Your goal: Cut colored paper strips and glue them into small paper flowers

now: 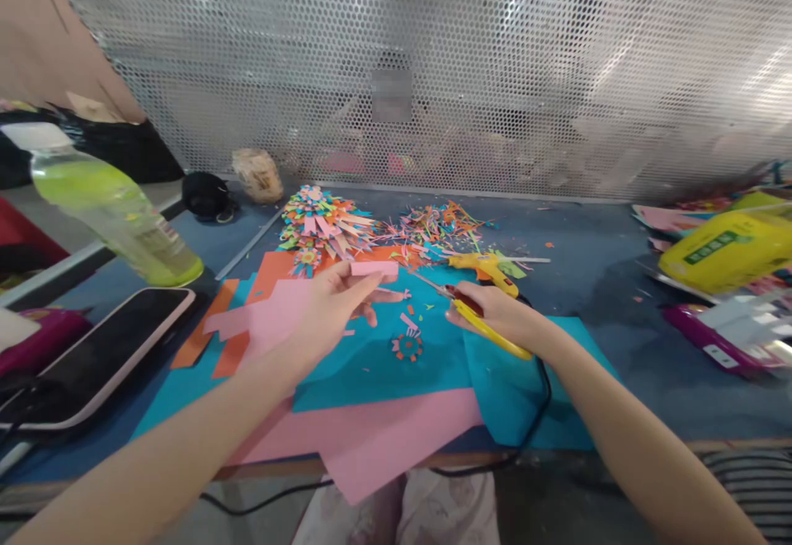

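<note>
A pink paper strip [374, 269] is pinched between the thumb and fingers of the left hand [343, 293], and yellow-handled scissors [496, 336] are gripped in the curled fingers of the right hand [486, 304], their blades pointed toward the strip's end over a blue paper sheet [384, 384]. Beyond, a yellow glue gun [486, 266] is laid near heaped paper shreds [449, 222]. Farther out, a yellow-green tint is shown by a white-capped plastic bottle [117, 207], while the contents of a small container [257, 175] and a yellow packet [730, 250] cannot be identified.
</note>
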Available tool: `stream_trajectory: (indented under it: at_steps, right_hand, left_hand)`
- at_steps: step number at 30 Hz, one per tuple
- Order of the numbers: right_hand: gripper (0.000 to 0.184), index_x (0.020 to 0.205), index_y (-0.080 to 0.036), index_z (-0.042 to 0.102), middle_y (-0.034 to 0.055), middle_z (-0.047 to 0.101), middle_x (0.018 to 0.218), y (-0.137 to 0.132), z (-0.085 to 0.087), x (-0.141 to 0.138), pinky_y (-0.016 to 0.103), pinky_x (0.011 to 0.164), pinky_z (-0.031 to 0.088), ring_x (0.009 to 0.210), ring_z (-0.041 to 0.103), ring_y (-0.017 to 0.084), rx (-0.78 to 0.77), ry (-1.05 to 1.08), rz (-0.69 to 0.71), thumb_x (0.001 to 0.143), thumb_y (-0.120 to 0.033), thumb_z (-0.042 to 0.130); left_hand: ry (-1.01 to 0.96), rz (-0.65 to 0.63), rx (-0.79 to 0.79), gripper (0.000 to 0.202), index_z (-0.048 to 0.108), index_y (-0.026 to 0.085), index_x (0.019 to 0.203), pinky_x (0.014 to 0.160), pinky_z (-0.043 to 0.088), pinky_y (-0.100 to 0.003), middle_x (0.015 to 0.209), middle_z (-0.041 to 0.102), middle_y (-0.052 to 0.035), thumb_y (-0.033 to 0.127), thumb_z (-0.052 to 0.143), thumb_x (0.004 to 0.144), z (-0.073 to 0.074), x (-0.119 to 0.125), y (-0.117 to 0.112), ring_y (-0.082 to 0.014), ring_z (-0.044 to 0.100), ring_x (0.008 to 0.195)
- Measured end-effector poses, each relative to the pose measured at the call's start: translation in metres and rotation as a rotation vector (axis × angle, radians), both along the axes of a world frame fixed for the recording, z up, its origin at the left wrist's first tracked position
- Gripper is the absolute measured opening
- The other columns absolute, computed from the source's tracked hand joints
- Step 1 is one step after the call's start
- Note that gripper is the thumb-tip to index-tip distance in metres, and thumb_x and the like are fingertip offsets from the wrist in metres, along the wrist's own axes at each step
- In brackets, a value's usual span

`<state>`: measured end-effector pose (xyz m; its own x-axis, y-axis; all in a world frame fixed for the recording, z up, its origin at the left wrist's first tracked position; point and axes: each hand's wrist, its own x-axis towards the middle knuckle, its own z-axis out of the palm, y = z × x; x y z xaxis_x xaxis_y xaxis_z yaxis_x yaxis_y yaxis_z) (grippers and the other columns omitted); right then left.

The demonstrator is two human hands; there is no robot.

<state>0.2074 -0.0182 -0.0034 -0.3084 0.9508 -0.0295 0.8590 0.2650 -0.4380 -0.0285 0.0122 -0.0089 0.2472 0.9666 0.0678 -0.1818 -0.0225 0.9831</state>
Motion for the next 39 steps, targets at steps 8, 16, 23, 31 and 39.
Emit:
stream_trajectory:
  at_steps: [8, 16, 23, 31, 39]
  right_hand:
    - [0.039, 0.094, -0.018, 0.054, 0.0055, 0.061, 0.080, 0.000, -0.003, -0.001, 0.027, 0.059, 0.037, 0.067, 0.055, 0.018, 0.017, -0.024, 0.042, 0.078, -0.052, 0.046]
    - [0.035, 0.088, -0.017, 0.054, 0.0041, 0.059, 0.074, -0.001, -0.003, 0.000, 0.026, 0.055, 0.035, 0.063, 0.053, 0.016, 0.037, -0.023, 0.053, 0.079, -0.051, 0.046]
    - [0.032, 0.087, -0.017, 0.055, 0.0040, 0.059, 0.075, 0.000, -0.001, 0.003, 0.026, 0.055, 0.037, 0.063, 0.052, 0.016, 0.072, 0.029, -0.005, 0.075, -0.048, 0.052]
    - [0.024, 0.076, -0.016, 0.046, 0.0036, 0.055, 0.083, -0.007, -0.008, -0.021, 0.023, 0.057, 0.041, 0.066, 0.049, 0.011, 0.025, 0.493, 0.022, 0.067, -0.033, 0.061]
    - [0.020, 0.075, -0.017, 0.044, 0.0011, 0.052, 0.078, -0.009, -0.023, -0.028, 0.021, 0.052, 0.037, 0.060, 0.042, 0.008, 0.037, 0.553, 0.014, 0.067, -0.026, 0.060]
  left_hand:
    - [0.046, -0.059, -0.051, 0.028, 0.056, 0.014, 0.090, 0.032, 0.040, -0.016, 0.096, 0.066, -0.0108, 0.030, 0.064, 0.069, 0.002, 0.001, 0.000, -0.0227, 0.067, 0.070]
    - [0.082, -0.102, -0.097, 0.028, 0.060, 0.013, 0.091, 0.037, 0.043, -0.018, 0.092, 0.067, -0.0103, 0.035, 0.057, 0.074, 0.001, 0.003, -0.001, -0.0210, 0.067, 0.070]
    - [0.203, -0.189, 0.018, 0.027, 0.062, 0.015, 0.089, 0.040, 0.046, -0.020, 0.088, 0.069, -0.0098, 0.037, 0.058, 0.073, 0.000, 0.002, 0.002, -0.0200, 0.067, 0.068]
    - [0.355, -0.434, 0.109, 0.025, 0.064, 0.016, 0.088, 0.041, 0.048, -0.022, 0.082, 0.069, -0.0087, 0.035, 0.052, 0.077, -0.014, 0.010, -0.009, -0.0195, 0.067, 0.065]
    - [0.271, -0.442, 0.009, 0.023, 0.064, 0.014, 0.084, 0.043, 0.049, -0.022, 0.074, 0.070, -0.0093, 0.034, 0.055, 0.075, -0.019, 0.017, -0.010, -0.0190, 0.067, 0.062]
